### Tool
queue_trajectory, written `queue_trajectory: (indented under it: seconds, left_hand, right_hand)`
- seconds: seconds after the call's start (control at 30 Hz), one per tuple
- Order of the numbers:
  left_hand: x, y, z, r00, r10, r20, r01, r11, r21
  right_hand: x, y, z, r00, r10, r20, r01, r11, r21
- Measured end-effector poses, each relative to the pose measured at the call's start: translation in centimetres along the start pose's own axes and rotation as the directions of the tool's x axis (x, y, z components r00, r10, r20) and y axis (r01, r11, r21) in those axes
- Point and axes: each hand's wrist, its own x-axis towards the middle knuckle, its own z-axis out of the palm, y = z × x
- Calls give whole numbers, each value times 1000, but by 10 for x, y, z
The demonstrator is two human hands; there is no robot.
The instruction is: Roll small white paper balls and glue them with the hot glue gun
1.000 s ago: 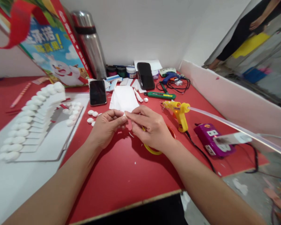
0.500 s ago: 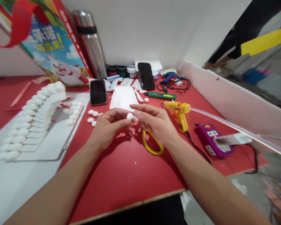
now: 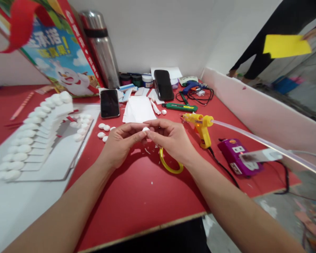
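Above the red table [image 3: 137,196], my left hand [image 3: 119,142] and my right hand [image 3: 171,138] meet fingertip to fingertip. Both pinch a small white lump [image 3: 145,130] between them. Under my right hand lies a yellow scissors handle loop [image 3: 170,165]. White paper sheets [image 3: 139,109] lie just beyond my hands. A few white lumps [image 3: 104,130] sit on the table to the left of my left hand.
A white board with rows of white lumps [image 3: 37,140] lies at left. A yellow glue gun [image 3: 201,128], a purple power strip [image 3: 239,156], a green cutter [image 3: 180,107], two phones [image 3: 110,103], a steel flask [image 3: 101,49] and paint jars stand around. A person with yellow paper [image 3: 284,45] is at the far right.
My right hand rose off the scissors, opened briefly with the white lump showing, and has closed back onto it with my left hand. The person at right moved the yellow paper.
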Motion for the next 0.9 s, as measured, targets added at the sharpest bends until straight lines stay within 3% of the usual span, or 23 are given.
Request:
queue_trajectory:
  seconds: [0.23,0.43,0.63,0.77,0.9]
  left_hand:
    - [-1,5,4,1000,-11,18,13,992,-122]
    - [-4,9,3,997,-9,70,18,991,-133]
    - [-3,8,1,991,34,130,-17,992,-129]
    - [-3,7,2,996,35,78,-29,997,-70]
    - [-3,6,2,999,9,35,-9,1000,-7]
  right_hand:
    - [-2,-5,0,999,-34,35,32,998,55]
    - [-1,-8,-3,997,-64,-45,68,993,96]
    - [0,-8,-4,994,-97,-42,100,992,80]
    - [-3,-8,-5,986,-162,-40,158,984,-77]
    - [-6,-6,-6,969,-248,-3,234,921,-312]
